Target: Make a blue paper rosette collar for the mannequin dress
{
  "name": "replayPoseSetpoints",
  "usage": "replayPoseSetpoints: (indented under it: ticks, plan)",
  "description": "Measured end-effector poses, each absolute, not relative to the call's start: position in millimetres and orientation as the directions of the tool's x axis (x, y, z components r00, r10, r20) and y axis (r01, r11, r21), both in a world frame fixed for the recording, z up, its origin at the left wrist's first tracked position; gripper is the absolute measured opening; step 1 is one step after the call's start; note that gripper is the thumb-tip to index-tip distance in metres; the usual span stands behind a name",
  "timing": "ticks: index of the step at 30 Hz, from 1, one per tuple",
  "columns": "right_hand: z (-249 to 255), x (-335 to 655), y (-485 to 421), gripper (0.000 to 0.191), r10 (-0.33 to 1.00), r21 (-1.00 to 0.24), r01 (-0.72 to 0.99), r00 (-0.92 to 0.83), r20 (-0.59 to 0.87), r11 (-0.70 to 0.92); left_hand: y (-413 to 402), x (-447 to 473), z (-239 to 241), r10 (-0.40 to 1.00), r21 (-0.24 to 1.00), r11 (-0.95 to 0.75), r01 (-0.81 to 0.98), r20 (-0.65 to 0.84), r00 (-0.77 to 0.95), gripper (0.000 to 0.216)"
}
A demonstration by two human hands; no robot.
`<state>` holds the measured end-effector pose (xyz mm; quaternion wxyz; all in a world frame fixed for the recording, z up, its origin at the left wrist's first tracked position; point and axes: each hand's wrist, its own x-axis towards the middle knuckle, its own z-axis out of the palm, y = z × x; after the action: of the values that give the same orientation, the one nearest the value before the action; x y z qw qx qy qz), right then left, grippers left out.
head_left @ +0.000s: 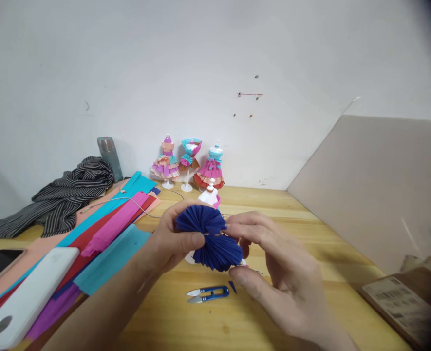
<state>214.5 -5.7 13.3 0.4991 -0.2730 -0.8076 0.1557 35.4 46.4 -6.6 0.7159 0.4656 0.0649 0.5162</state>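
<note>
Paper, pleated dark blue, is held above the surface as two joined fans, long axis slanting from upper left to lower right. The left hand pinches its waist, thumb pointing right; the right hand curves at its right edge, thumb and fingers parted.

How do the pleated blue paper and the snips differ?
Position: the pleated blue paper is held up in the left hand; the snips lie on the table.
Colour: the paper is blue all over; the snips pair a blue handle with silvery blades.
Form: the paper fans out in folds; the snips are slim, blades parted.
Shared: both show blue.
</note>
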Motion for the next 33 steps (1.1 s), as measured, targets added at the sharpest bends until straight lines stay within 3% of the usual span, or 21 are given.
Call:
replayPoseSetpoints:
  ticks: [7, 15, 22, 25, 33]
  plan:
    - [16.8, 217.4, -6.1, 0.034, 0.565, -0.488, 0.29, -0.334, 0.754, 0.823, 49.6, 35.6, -8.3, 0.81, 0.776, -0.031, -0.63, 0.388, 0.439, 0.03]
    - [13.5, 219.2, -9.6, 0.046, 0.573, -0.475, 0.358, -0.255, 0.779, 0.804, 52.2, 37.0, -4.9, 0.779, 0.783, -0.138, -0.607, 0.464, 0.422, 0.021]
    - [17.6, 215.0, -3.7, 0.021, 0.697, -0.517, 0.518, -0.242, 0.675, 0.682, 53.1, 39.0, -9.8, 0.767, 0.781, -0.131, -0.611, 0.47, 0.437, 0.019]
    - [16.1, 215.3, -1.5, 0.017, 0.68, -0.513, 0.507, -0.221, 0.699, 0.693, 53.7, 41.7, -11.4, 0.788, 0.787, -0.108, -0.608, 0.441, 0.43, 0.019]
    - [15.7, 214.8, -0.7, 0.03, 0.61, -0.495, 0.407, -0.227, 0.76, 0.768, 53.1, 45.9, -11.0, 0.823, 0.756, -0.048, -0.652, 0.4, 0.403, 0.023]
